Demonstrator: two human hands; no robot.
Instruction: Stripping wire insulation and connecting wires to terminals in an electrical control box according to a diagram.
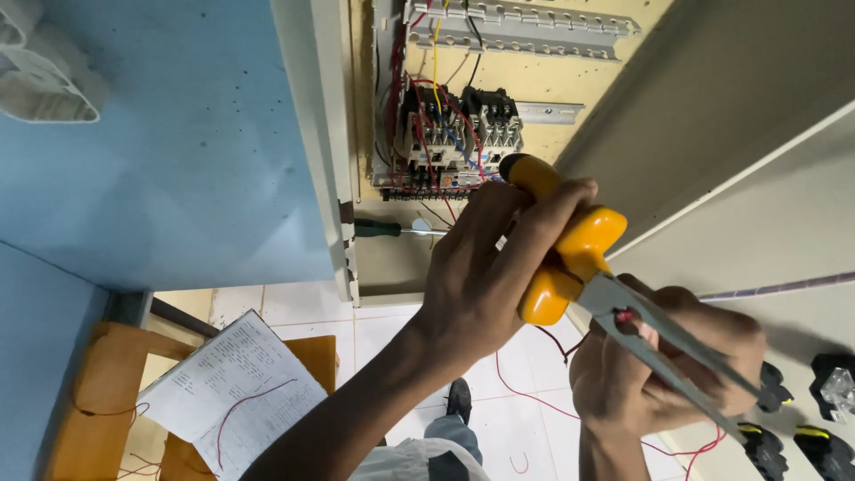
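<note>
My left hand [485,267] is closed around the yellow handles of long-nose pliers [579,245]. Their grey jaws [677,352] point down to the right. A thin red wire [625,315] sits in the jaws close to the pivot. My right hand [659,374] lies just under the jaws with its fingers curled, pinching that red wire. Both hands are held in front of an open electrical cabinet [374,258].
Inside the cabinet are wired contactors [459,134], a metal rail [521,31] and a green-handled screwdriver [385,229] on the bottom ledge. The cabinet door [757,205] stands open at right, with black and yellow switches [784,441]. A notebook [232,392] rests on a wooden stool [89,401]. Red wire [534,396] trails on the tiled floor.
</note>
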